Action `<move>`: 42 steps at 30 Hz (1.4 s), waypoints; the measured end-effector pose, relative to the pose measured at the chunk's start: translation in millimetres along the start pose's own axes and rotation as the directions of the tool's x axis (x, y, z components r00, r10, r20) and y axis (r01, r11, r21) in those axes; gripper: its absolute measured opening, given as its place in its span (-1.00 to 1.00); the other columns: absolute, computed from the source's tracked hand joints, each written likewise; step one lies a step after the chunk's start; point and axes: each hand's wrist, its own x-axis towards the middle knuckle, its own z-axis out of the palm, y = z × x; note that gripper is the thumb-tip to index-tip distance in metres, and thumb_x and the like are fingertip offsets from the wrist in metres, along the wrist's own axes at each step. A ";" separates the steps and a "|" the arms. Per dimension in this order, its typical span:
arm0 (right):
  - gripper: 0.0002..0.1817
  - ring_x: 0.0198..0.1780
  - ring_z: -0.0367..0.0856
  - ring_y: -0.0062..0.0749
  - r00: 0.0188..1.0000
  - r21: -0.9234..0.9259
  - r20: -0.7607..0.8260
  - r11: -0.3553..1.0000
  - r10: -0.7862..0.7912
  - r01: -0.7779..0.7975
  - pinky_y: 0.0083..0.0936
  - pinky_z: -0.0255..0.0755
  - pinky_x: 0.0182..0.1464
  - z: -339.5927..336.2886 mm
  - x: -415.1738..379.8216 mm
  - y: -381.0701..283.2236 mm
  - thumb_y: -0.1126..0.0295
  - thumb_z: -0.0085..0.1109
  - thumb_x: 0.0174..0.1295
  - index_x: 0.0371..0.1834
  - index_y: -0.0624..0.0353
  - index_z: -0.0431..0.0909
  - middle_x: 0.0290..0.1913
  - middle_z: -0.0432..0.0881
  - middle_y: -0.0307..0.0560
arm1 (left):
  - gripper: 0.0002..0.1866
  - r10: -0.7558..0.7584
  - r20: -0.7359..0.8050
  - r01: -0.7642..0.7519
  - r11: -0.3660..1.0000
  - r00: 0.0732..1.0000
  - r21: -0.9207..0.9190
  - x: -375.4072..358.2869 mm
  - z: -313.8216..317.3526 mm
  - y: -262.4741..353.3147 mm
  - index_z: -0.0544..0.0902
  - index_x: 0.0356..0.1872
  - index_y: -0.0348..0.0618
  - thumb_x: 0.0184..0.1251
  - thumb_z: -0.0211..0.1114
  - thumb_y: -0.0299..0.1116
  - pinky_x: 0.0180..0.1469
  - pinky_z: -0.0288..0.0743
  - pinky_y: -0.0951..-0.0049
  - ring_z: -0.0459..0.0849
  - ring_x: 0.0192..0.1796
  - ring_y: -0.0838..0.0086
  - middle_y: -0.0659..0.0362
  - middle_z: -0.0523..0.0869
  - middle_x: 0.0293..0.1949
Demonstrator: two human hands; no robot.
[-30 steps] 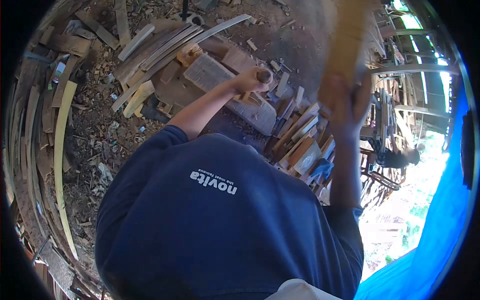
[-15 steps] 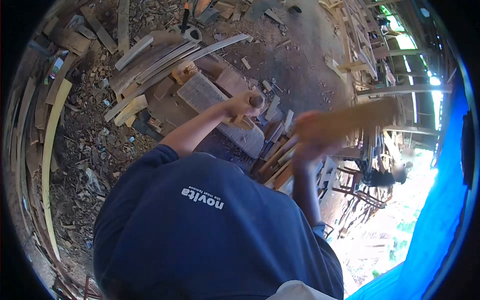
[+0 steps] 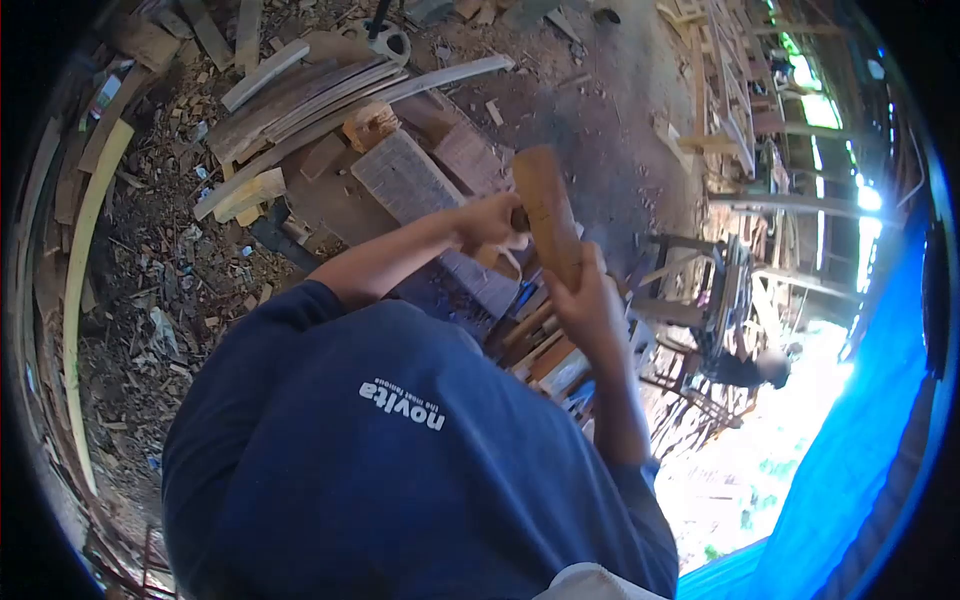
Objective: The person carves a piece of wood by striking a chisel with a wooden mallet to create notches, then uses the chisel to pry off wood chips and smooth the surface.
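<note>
My left hand is wrapped round the upright handle of a chisel, whose blade is hidden below the fist. My right hand grips a flat wooden mallet by its lower end. The mallet's broad head lies over or against the chisel's top; contact is not clear. Beneath my left hand, a small pale piece of wood rests on a thick wooden beam. Part of the beam is covered by my left forearm.
Long curved boards and a rough wood chunk lie beyond the beam. Several sticks and tools stand close to my right forearm. Chips litter the ground at left. A person is farther off right, near a blue tarp.
The mallet has swung from the right, where it was blurred, in to the chisel at my left hand. My left hand keeps its grip on the chisel. The view has shifted slightly.
</note>
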 end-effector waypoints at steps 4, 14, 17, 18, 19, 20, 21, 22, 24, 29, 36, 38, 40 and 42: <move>-0.49 -0.12 0.67 0.04 0.964 0.514 -0.256 0.835 -0.068 0.195 -0.18 0.52 -0.06 -45.1 -9.2 21.9 0.12 0.25 0.26 0.06 0.28 0.36 -0.19 0.65 0.26 | -0.79 -0.013 0.047 0.013 1.000 0.999 -0.003 1.5 -7.1 4.9 0.62 -0.27 -0.20 0.00 0.30 -0.57 -0.31 0.35 0.50 0.46 -0.38 0.64 0.39 0.54 -0.43; -0.57 -0.24 0.67 0.14 0.909 0.172 -0.334 0.932 -0.250 0.319 -0.07 0.51 -0.12 -18.4 13.5 20.9 0.24 0.27 0.24 0.05 0.25 0.40 -0.27 0.67 0.20 | -0.76 -0.087 0.118 0.091 0.995 0.989 -0.029 1.8 -6.1 19.6 0.64 -0.22 -0.23 0.02 0.26 -0.60 -0.27 0.39 0.54 0.51 -0.34 0.65 0.37 0.61 -0.39; -0.52 -0.18 0.67 -0.23 0.896 0.772 -0.444 0.500 -0.020 0.393 -0.32 0.54 -0.20 -36.2 -0.8 30.7 0.26 0.22 0.31 0.21 0.18 0.32 -0.30 0.66 0.05 | -0.68 -0.030 0.152 0.024 0.999 0.988 0.045 11.2 -10.0 -4.3 0.67 -0.12 -0.24 0.03 0.26 -0.59 -0.21 0.44 0.55 0.55 -0.29 0.65 0.34 0.65 -0.35; -0.52 -0.18 0.67 -0.23 0.899 0.773 -0.437 0.503 -0.020 0.386 -0.32 0.54 -0.20 -18.8 2.8 26.5 0.26 0.22 0.31 0.21 0.18 0.32 -0.30 0.66 0.05 | -0.69 -0.103 0.168 0.099 0.994 0.980 0.036 8.6 -10.5 3.7 0.66 -0.13 -0.25 0.02 0.25 -0.60 -0.19 0.45 0.55 0.56 -0.29 0.64 0.34 0.66 -0.33; -0.49 -0.18 0.68 -0.12 0.973 0.362 -0.215 0.918 -0.083 0.159 -0.26 0.54 -0.19 8.1 8.9 14.1 0.24 0.23 0.29 0.22 0.17 0.29 -0.31 0.65 0.14 | -0.69 -0.108 0.168 0.104 0.994 0.980 0.031 6.6 -10.3 8.2 0.66 -0.13 -0.25 0.02 0.25 -0.60 -0.19 0.45 0.55 0.56 -0.29 0.64 0.34 0.66 -0.33; -0.45 -0.18 0.69 -0.01 1.000 -0.243 0.008 0.970 0.001 0.001 -0.20 0.54 -0.17 21.9 13.5 7.5 0.21 0.24 0.27 0.23 0.17 0.27 -0.32 0.64 0.24 | -0.71 -0.075 0.152 0.069 0.997 0.986 0.042 6.5 -9.3 11.6 0.65 -0.15 -0.25 0.02 0.25 -0.60 -0.20 0.44 0.54 0.55 -0.29 0.64 0.35 0.65 -0.34; -0.45 -0.18 0.69 -0.01 1.000 -0.235 0.012 0.972 0.015 -0.012 -0.20 0.54 -0.17 22.5 10.5 8.8 0.21 0.24 0.27 0.23 0.17 0.27 -0.32 0.64 0.24 | -0.73 -0.051 0.150 0.044 0.998 0.987 0.054 4.2 -6.1 11.3 0.64 -0.18 -0.25 0.02 0.25 -0.59 -0.20 0.44 0.54 0.54 -0.30 0.64 0.36 0.64 -0.35; -0.49 -0.13 0.65 0.22 0.999 -0.072 0.032 0.997 -0.015 0.017 -0.03 0.50 -0.18 16.3 10.7 11.9 0.19 0.24 0.26 0.17 0.14 0.29 -0.26 0.64 0.37 | -0.73 -0.053 0.157 0.045 0.998 0.986 0.051 6.5 -3.0 6.7 0.64 -0.18 -0.25 0.02 0.25 -0.59 -0.20 0.44 0.54 0.54 -0.30 0.64 0.36 0.64 -0.35; -0.50 -0.09 0.65 0.38 0.998 0.091 -0.008 0.994 -0.067 0.067 0.06 0.49 -0.14 -3.4 15.8 12.3 0.15 0.26 0.25 0.13 0.15 0.33 -0.21 0.64 0.46 | -0.78 0.023 0.067 -0.021 0.999 0.997 -0.031 8.2 -2.3 -8.6 0.64 -0.26 -0.20 -0.01 0.30 -0.55 -0.25 0.41 0.49 0.51 -0.35 0.62 0.36 0.57 -0.43; -0.52 -0.13 0.68 -0.03 0.975 0.356 -0.218 0.934 0.046 0.035 -0.19 0.54 -0.11 -16.2 4.8 4.7 0.16 0.21 0.29 0.14 0.21 0.38 -0.21 0.67 0.07 | -0.65 -0.063 0.213 0.069 0.997 0.975 -0.022 13.7 -15.0 -6.3 0.62 -0.09 -0.23 0.00 0.31 -0.56 -0.15 0.43 0.49 0.55 -0.23 0.59 0.31 0.61 -0.29; -0.43 -0.01 0.60 0.42 0.987 0.165 0.140 0.981 0.082 -0.105 -0.01 0.50 0.01 13.4 7.6 6.5 0.21 0.24 0.26 0.24 0.23 0.28 -0.13 0.64 0.47 | -0.69 0.112 0.052 -0.107 0.989 0.992 -0.098 9.9 5.3 -18.1 0.64 -0.12 -0.25 0.02 0.26 -0.57 -0.18 0.43 0.54 0.55 -0.28 0.64 0.34 0.64 -0.34; -0.41 -0.09 0.72 0.02 0.986 0.164 -0.108 0.976 -0.124 0.141 -0.22 0.55 -0.07 -4.4 5.8 8.4 0.21 0.36 0.20 0.22 0.21 0.36 -0.15 0.69 0.22 | -0.71 0.042 0.139 -0.037 0.998 0.989 -0.042 12.2 -3.9 -10.3 0.64 -0.15 -0.24 0.02 0.26 -0.57 -0.19 0.42 0.51 0.53 -0.29 0.64 0.34 0.62 -0.36; -0.49 -0.06 0.69 -0.09 0.855 0.080 -0.473 0.955 -0.214 0.284 -0.28 0.55 -0.02 -16.6 -1.7 21.9 0.22 0.31 0.25 0.20 0.21 0.42 -0.07 0.69 0.08 | -0.73 -0.040 0.204 0.037 0.999 0.978 0.017 13.4 -11.9 -10.6 0.64 -0.18 -0.24 0.01 0.27 -0.57 -0.20 0.41 0.49 0.51 -0.30 0.64 0.34 0.61 -0.38; -0.54 0.02 0.64 -0.19 0.945 0.833 -0.274 0.447 -0.180 0.327 -0.32 0.52 0.09 -28.9 -6.2 39.8 0.30 0.24 0.31 0.20 0.26 0.41 0.04 0.63 -0.01 | -0.77 0.030 0.258 -0.038 0.999 0.966 0.028 16.7 -16.3 -15.0 0.63 -0.24 -0.22 0.00 0.27 -0.57 -0.24 0.38 0.48 0.47 -0.33 0.65 0.36 0.57 -0.41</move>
